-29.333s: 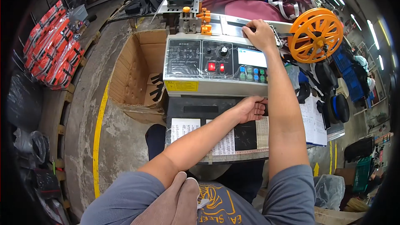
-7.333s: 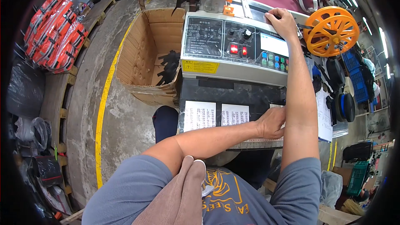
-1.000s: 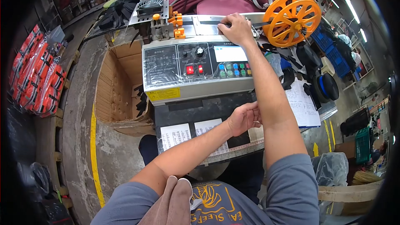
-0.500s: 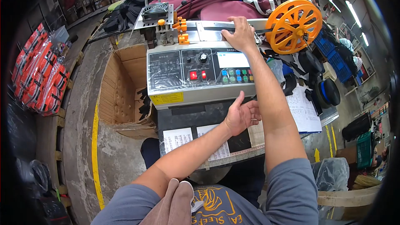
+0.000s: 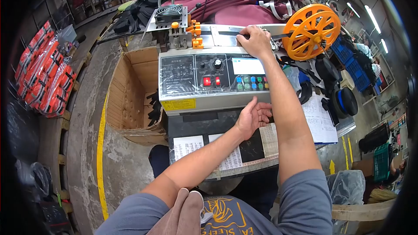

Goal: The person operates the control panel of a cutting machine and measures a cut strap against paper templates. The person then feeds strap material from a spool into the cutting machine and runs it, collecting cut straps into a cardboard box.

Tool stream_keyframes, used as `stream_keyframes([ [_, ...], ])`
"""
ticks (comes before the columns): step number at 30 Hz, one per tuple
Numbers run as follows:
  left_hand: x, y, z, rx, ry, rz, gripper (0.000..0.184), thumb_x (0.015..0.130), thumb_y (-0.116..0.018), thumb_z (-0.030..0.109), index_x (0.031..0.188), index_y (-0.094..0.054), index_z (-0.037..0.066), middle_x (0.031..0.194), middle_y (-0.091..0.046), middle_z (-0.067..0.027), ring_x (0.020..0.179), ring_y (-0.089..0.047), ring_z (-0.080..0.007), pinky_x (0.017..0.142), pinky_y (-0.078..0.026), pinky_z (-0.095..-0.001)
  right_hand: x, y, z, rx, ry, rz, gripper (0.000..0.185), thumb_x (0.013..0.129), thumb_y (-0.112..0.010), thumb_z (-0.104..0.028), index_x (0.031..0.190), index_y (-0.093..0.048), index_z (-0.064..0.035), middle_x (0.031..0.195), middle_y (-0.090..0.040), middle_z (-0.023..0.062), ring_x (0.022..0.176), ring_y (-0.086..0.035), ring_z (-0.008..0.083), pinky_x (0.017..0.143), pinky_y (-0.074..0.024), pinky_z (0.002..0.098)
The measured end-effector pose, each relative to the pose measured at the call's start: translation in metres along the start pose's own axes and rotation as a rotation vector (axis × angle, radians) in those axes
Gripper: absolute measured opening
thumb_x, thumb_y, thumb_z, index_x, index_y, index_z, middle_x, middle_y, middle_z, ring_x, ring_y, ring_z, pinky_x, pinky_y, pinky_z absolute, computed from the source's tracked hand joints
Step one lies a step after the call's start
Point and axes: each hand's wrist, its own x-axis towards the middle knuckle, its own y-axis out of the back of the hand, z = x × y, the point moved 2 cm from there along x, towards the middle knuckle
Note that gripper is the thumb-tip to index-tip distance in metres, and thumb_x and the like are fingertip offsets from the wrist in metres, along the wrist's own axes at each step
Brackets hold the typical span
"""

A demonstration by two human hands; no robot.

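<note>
My right hand (image 5: 257,42) is over the metal guide (image 5: 224,38) on top of the grey machine (image 5: 217,96), thumb and fingers closed around the black strap (image 5: 278,36). That strap runs between the orange reel (image 5: 311,31) and the guide; my fingers partly cover it. Palm turned up, my left hand (image 5: 253,119) is open with fingers apart, holding nothing, just in front of the machine and beside my right forearm. The control panel shows a lit screen (image 5: 247,66) and red switches (image 5: 207,81).
A cardboard box (image 5: 126,100) with black pieces stands left of the machine. Printed sheets (image 5: 188,144) lie on the black table; handwritten papers (image 5: 318,117) and a black roll (image 5: 345,101) are at the right. Maroon fabric (image 5: 248,13) lies behind. Orange bundles (image 5: 48,76) are far left.
Since half a second ago, my right thumb and fingers have come together at the strap. My left hand is still open. The camera view has shifted slightly.
</note>
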Motion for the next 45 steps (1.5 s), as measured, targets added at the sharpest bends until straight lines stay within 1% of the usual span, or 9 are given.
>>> stream_keyframes([
  [1, 0.0, 0.001, 0.001, 0.009, -0.004, 0.006, 0.07, 0.109, -0.033, 0.067, 0.124, -0.068, 0.008, 0.096, -0.069, 0.0, 0.083, -0.063, -0.0126, 0.08, -0.048, -0.0322, -0.001, 0.001, -0.001, -0.015, 0.011, -0.052, 0.049, 0.086, -0.072, -0.044, 0.126, -0.071, -0.0152, 0.125, -0.067, 0.0086, 0.128, -0.06, 0.0284, 0.116, -0.0342, 0.0539],
  [7, 0.002, 0.006, 0.007, 0.068, -0.039, 0.043, 0.061, 0.11, -0.04, 0.061, 0.123, -0.068, 0.008, 0.095, -0.068, 0.001, 0.083, -0.063, -0.0108, 0.079, -0.048, -0.0299, -0.002, -0.014, 0.004, 0.023, 0.091, 0.382, 0.041, 0.086, -0.072, -0.044, 0.115, -0.077, -0.0152, 0.114, -0.072, 0.0072, 0.123, -0.064, 0.0291, 0.115, -0.0345, 0.0538],
  [13, 0.004, 0.01, 0.008, 0.125, -0.059, 0.067, 0.057, 0.109, -0.045, 0.058, 0.118, -0.071, 0.008, 0.096, -0.068, 0.0009, 0.082, -0.062, -0.0095, 0.079, -0.048, -0.0278, -0.002, 0.002, -0.003, -0.044, 0.008, -0.019, 0.046, 0.085, -0.073, -0.044, 0.121, -0.074, -0.0147, 0.126, -0.067, 0.0088, 0.126, -0.062, 0.0287, 0.114, -0.0364, 0.0537],
  [16, 0.006, 0.013, 0.01, 0.14, -0.07, 0.066, 0.055, 0.111, -0.044, 0.054, 0.116, -0.071, 0.007, 0.096, -0.071, -0.0016, 0.084, -0.064, -0.0111, 0.08, -0.05, -0.0291, -0.005, -0.007, 0.0, -0.053, 0.073, 0.272, 0.042, 0.085, -0.073, -0.043, 0.115, -0.076, -0.0143, 0.118, -0.071, 0.0084, 0.122, -0.064, 0.029, 0.113, -0.0372, 0.0528],
  [19, 0.005, 0.013, 0.012, 0.166, -0.07, 0.074, 0.054, 0.111, -0.044, 0.052, 0.115, -0.071, 0.006, 0.096, -0.071, -0.0023, 0.085, -0.065, -0.0115, 0.081, -0.05, -0.0292, -0.003, -0.01, 0.001, 0.031, 0.041, 0.322, 0.037, 0.085, -0.072, -0.043, 0.107, -0.079, -0.0143, 0.113, -0.074, 0.0078, 0.121, -0.065, 0.0291, 0.112, -0.0378, 0.0516],
  [22, 0.007, 0.014, 0.013, 0.232, -0.066, 0.089, 0.055, 0.111, -0.044, 0.052, 0.114, -0.072, 0.006, 0.096, -0.07, -0.0016, 0.085, -0.063, -0.0108, 0.082, -0.049, -0.0282, -0.004, 0.0, -0.003, -0.007, 0.004, 0.091, 0.034, 0.084, -0.072, -0.043, 0.102, -0.081, -0.0142, 0.114, -0.073, 0.0081, 0.121, -0.065, 0.029, 0.112, -0.038, 0.051],
  [36, 0.011, 0.018, 0.014, 0.413, -0.114, 0.144, 0.058, 0.11, -0.047, 0.054, 0.108, -0.076, 0.004, 0.092, -0.07, -0.0011, 0.082, -0.061, -0.0096, 0.078, -0.047, -0.0262, -0.001, -0.005, 0.003, -0.021, -0.026, 0.11, 0.059, 0.084, -0.072, -0.049, 0.132, -0.07, -0.0136, 0.124, -0.071, 0.0094, 0.124, -0.064, 0.0293, 0.113, -0.0393, 0.0501],
  [40, 0.01, 0.018, 0.014, 0.43, -0.128, 0.16, 0.057, 0.111, -0.047, 0.053, 0.107, -0.076, 0.004, 0.09, -0.07, -0.001, 0.08, -0.061, -0.0092, 0.076, -0.047, -0.0256, -0.002, -0.01, 0.006, -0.086, 0.057, 0.285, 0.064, 0.084, -0.074, -0.049, 0.136, -0.066, -0.0132, 0.13, -0.067, 0.0123, 0.126, -0.064, 0.0312, 0.112, -0.0421, 0.05],
  [45, 0.011, 0.016, 0.016, 0.462, -0.13, 0.185, 0.056, 0.111, -0.047, 0.05, 0.104, -0.077, 0.003, 0.088, -0.069, -0.0012, 0.078, -0.06, -0.0091, 0.074, -0.047, -0.0253, 0.0, -0.007, 0.005, -0.036, -0.021, 0.152, 0.067, 0.083, -0.075, -0.049, 0.139, -0.064, -0.0128, 0.136, -0.064, 0.0124, 0.132, -0.06, 0.031, 0.113, -0.0416, 0.0505],
])
